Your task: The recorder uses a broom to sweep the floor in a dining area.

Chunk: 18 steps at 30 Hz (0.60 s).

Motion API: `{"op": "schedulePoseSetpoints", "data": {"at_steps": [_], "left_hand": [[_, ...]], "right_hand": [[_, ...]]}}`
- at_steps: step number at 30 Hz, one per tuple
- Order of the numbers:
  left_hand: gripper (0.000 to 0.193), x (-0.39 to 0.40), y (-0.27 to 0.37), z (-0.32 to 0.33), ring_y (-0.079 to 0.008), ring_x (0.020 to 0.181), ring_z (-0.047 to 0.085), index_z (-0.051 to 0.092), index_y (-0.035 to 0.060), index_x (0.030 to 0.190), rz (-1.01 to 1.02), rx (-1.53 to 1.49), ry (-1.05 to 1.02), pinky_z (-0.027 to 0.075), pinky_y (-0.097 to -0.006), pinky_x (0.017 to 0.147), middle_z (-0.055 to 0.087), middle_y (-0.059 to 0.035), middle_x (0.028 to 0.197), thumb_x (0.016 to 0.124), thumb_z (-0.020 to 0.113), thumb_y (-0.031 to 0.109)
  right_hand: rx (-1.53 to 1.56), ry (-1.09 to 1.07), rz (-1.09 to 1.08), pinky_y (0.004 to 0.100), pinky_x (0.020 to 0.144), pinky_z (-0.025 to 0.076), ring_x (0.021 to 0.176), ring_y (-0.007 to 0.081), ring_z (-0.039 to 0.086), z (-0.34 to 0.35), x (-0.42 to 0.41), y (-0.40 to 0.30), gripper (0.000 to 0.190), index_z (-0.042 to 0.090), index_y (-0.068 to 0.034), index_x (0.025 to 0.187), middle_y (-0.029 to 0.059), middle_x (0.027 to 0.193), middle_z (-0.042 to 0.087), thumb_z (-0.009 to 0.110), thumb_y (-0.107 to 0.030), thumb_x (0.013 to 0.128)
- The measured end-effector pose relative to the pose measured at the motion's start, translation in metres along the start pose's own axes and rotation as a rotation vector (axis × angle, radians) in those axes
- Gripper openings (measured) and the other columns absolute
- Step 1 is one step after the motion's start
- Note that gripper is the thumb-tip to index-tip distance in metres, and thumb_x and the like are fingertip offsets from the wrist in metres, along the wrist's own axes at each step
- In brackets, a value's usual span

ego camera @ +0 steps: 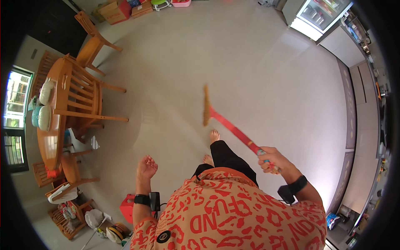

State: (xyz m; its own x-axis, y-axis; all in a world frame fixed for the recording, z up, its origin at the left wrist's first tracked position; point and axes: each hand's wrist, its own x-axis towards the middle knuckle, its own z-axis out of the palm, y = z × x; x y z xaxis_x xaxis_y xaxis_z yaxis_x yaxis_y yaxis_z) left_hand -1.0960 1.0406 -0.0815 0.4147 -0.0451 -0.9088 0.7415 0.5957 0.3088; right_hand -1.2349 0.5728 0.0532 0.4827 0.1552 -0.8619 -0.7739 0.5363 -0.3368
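My right hand (272, 160) is wrapped around the upper end of a red broom handle (232, 128), where patterned wrapping shows beneath the fingers. The handle slants forward and to the left, down to a brown broom head (206, 106) in front of my bare feet (214, 136). The head is slightly blurred, and I cannot tell whether its bristles touch the floor. Off to the left, my left hand (147, 167) hangs in the air with its fingers curled in and nothing in them. Pale smooth floor (175, 62) lies under the broom.
A wooden dining table (47, 147) with wooden chairs (82, 90) stands on the left, chair legs jutting out. A red container (126, 207) sits by my left arm. Cardboard boxes (115, 12) line the far side. Cabinets (365, 131) and a glass-door fridge (318, 15) border the right.
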Motion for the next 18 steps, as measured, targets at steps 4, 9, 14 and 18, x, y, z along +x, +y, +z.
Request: {"op": "schedulePoseSetpoints", "data": {"at_steps": [4, 9, 14, 18], "left_hand": [[0.01, 0.008, 0.014, 0.011, -0.0076, 0.058, 0.053, 0.052, 0.0141, 0.071, -0.012, -0.048, -0.03, 0.043, -0.0248, 0.053, 0.055, 0.007, 0.064, 0.081, 0.051, 0.018], [0.008, -0.014, 0.028, 0.037, -0.0085, 0.058, 0.053, 0.053, 0.0136, 0.073, 0.097, -0.086, -0.086, 0.043, -0.0248, 0.053, 0.056, 0.0057, 0.065, 0.08, 0.052, 0.017], [0.008, -0.026, 0.028, 0.036, -0.0091, 0.059, 0.054, 0.054, 0.0129, 0.073, 0.111, -0.133, -0.021, 0.043, -0.0254, 0.054, 0.056, 0.0049, 0.065, 0.08, 0.052, 0.016], [0.008, -0.014, 0.024, 0.037, -0.0099, 0.059, 0.054, 0.053, 0.0125, 0.073, 0.113, -0.162, 0.067, 0.042, -0.0258, 0.054, 0.056, 0.0043, 0.065, 0.08, 0.053, 0.016]], "right_hand": [[0.006, -0.268, 0.1, 0.0197, 0.03, 0.025, 0.038, 0.0049, 0.036, 0.033, 0.093, -0.033, 0.009, 0.045, -0.004, 0.083, 0.0011, 0.054, 0.041, 0.049, -0.003, 0.075], [-0.117, -0.34, 0.267, 0.0173, 0.029, 0.023, 0.035, 0.0046, 0.035, 0.068, 0.214, -0.07, 0.013, 0.041, -0.007, 0.068, 0.0013, 0.05, 0.042, 0.052, -0.011, 0.073], [-0.072, -0.279, 0.187, 0.0178, 0.027, 0.019, 0.031, 0.0037, 0.026, 0.015, 0.206, -0.089, 0.021, 0.038, -0.012, 0.069, -0.0036, 0.045, 0.033, 0.056, -0.02, 0.077], [-0.056, -0.124, 0.117, 0.0162, 0.028, 0.019, 0.034, 0.0022, 0.026, -0.058, 0.116, -0.107, 0.022, 0.037, -0.014, 0.065, -0.007, 0.046, 0.029, 0.048, -0.024, 0.082]]}}
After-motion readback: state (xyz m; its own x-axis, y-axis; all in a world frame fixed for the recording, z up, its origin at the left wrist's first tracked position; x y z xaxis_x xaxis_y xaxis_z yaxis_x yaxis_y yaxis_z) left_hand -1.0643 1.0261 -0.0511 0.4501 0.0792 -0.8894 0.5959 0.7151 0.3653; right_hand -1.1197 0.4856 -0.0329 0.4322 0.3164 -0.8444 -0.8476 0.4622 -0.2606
